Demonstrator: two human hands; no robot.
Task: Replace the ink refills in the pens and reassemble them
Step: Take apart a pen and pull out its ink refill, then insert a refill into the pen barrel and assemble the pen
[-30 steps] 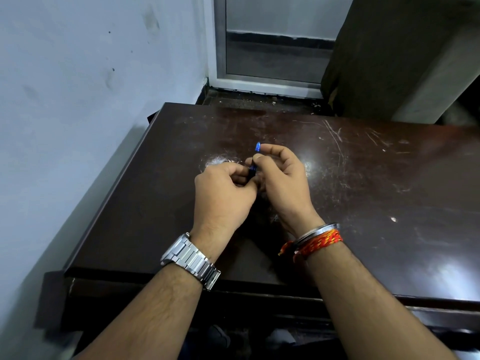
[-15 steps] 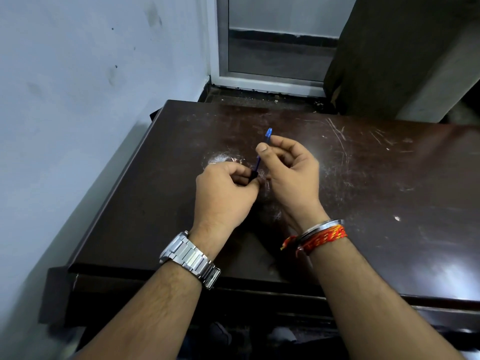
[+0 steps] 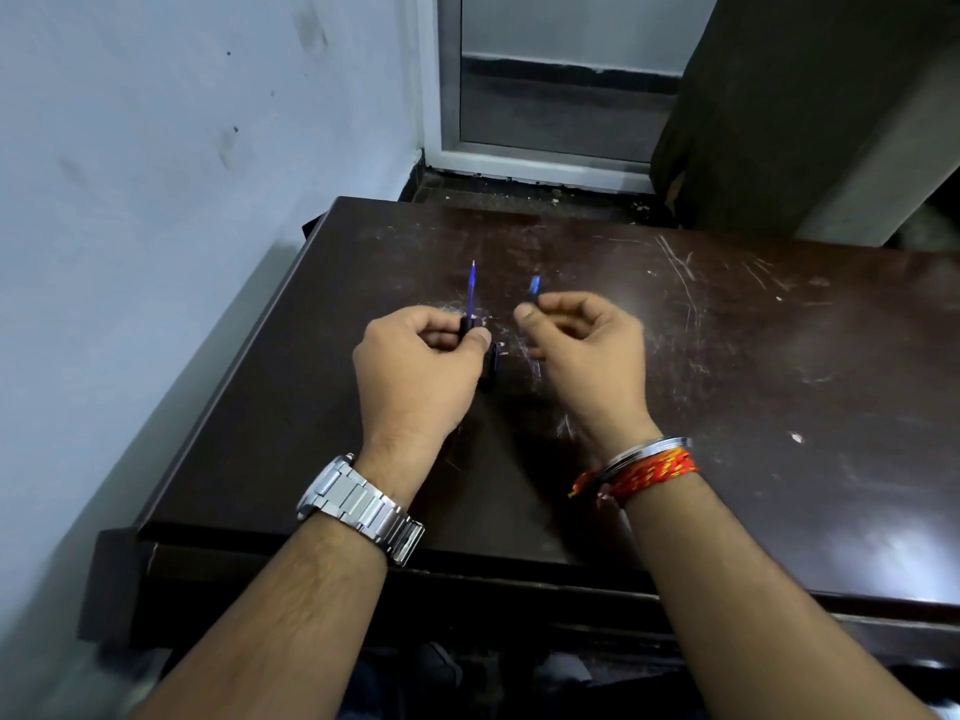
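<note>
Refill [image 3: 471,291] in left hand [image 3: 415,376], perhaps tip [image 3: 534,285] in right hand [image 3: 587,356]

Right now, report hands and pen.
Left hand grips barrel, refill sticking out. Right hand pinches blue tip piece. Hands apart. Nothing between them.

Both forearms reach in over the near edge of the table [image 3: 753,387], side by side. The left hand [image 3: 421,366] is curled with its back up, thumb and forefinger gripping a pen [image 3: 471,296] upright. The right hand [image 3: 582,350], near it but apart, pinches a blue tip [image 3: 534,284] between thumb and forefinger, its other fingers loosely curled.
</note>
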